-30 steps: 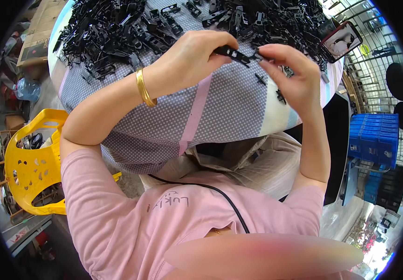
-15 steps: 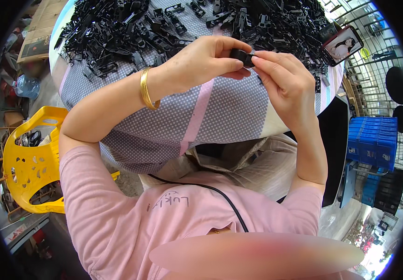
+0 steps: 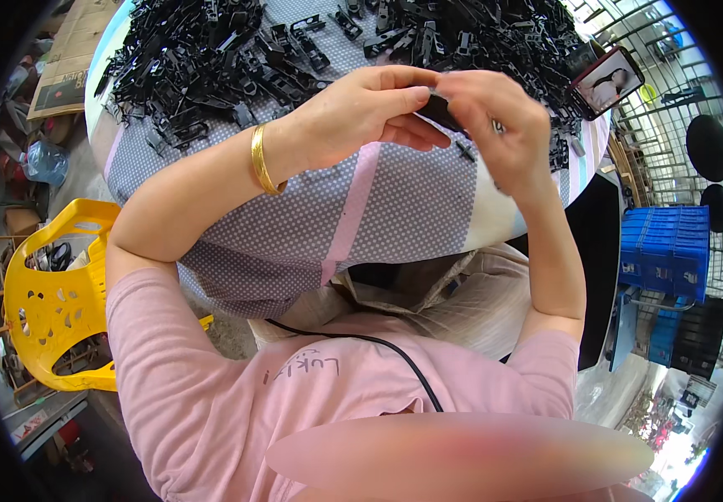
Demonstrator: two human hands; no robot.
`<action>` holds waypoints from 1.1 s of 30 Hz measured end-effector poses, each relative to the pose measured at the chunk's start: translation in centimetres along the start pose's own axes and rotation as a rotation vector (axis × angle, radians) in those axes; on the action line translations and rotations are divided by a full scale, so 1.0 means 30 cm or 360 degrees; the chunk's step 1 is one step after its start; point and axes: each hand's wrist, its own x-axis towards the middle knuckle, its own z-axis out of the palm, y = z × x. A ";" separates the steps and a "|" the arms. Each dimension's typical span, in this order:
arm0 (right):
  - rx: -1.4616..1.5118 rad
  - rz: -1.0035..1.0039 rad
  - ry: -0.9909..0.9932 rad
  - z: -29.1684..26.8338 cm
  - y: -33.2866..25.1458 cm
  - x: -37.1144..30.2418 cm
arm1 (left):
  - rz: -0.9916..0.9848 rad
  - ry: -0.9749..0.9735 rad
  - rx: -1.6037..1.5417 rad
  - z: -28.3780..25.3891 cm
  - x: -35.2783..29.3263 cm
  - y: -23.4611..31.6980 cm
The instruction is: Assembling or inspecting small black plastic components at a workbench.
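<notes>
Two hands pinch one small black plastic part above a worktop heaped with more of them.

The left hand, a gold bangle on its wrist, closes its fingers on the black part; the right hand meets it from the other side, its fingers curled shut over the same piece, held just above the dotted grey cloth covering the worktop. A pile of black parts spreads across the far side, a phone lies at the right edge, and a yellow chair stands to the left.
</notes>
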 end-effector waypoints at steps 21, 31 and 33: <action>0.0563 0.1152 0.0014 -0.054 0.150 0.127 | 0.0042 0.0303 -0.0178 -0.018 0.007 -0.022; 0.1346 0.1140 0.0131 -0.032 -0.017 -0.032 | 0.0154 0.0194 -0.0233 -0.003 0.020 -0.025; 0.1352 0.1141 0.0129 -0.024 -0.018 -0.040 | 0.0145 0.0196 -0.0218 -0.003 0.017 -0.019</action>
